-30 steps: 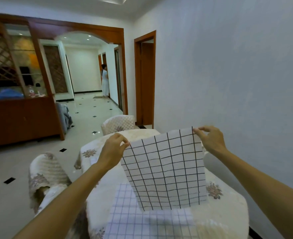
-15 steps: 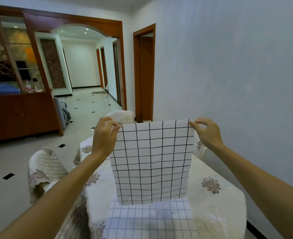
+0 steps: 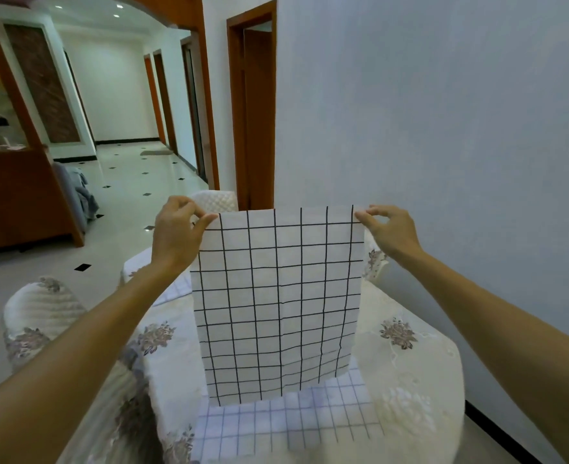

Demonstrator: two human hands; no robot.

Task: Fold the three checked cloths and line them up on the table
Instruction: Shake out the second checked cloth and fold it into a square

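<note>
Holding a black-checked cloth [image 3: 276,306] up in the air by its two top corners, spread flat and facing the camera, with the bottom edge hanging free just above the tabletop [image 3: 420,390]. Pinching the upper left corner with the left hand [image 3: 175,236], grip clamped on the fabric between thumb and forefinger, with the remaining fingers curled behind the edge. Pinching the upper right corner with the right hand [image 3: 390,232], grip likewise closed on the fabric at the tips of thumb and forefinger, with the other fingers bent loosely above. Hanging straight down from both grips, stretched nearly level along the top between them, creased faintly down the middle. White ground crossed by thin black grid lines. Lying flat on the tabletop beneath it and nearer the camera: a blue-checked cloth [image 3: 289,426], pale with a finer grey-blue grid, partly hidden at the far end behind the hanging one. Showing just beyond the left forearm, toward the far left of the tabletop: part of a third checked cloth [image 3: 172,291], faintly gridded and mostly hidden. Draped over the tabletop: a cream embroidered tablecloth [image 3: 172,373] with brownish flower motifs. Tucked in at the left: a quilted chair [image 3: 42,313]; at the far end, a second quilted chair [image 3: 214,200]. Beyond: a glossy tiled floor [image 3: 125,195] with small black insets, a wooden door frame [image 3: 253,112] and a dark wood cabinet [image 3: 15,195].
</note>
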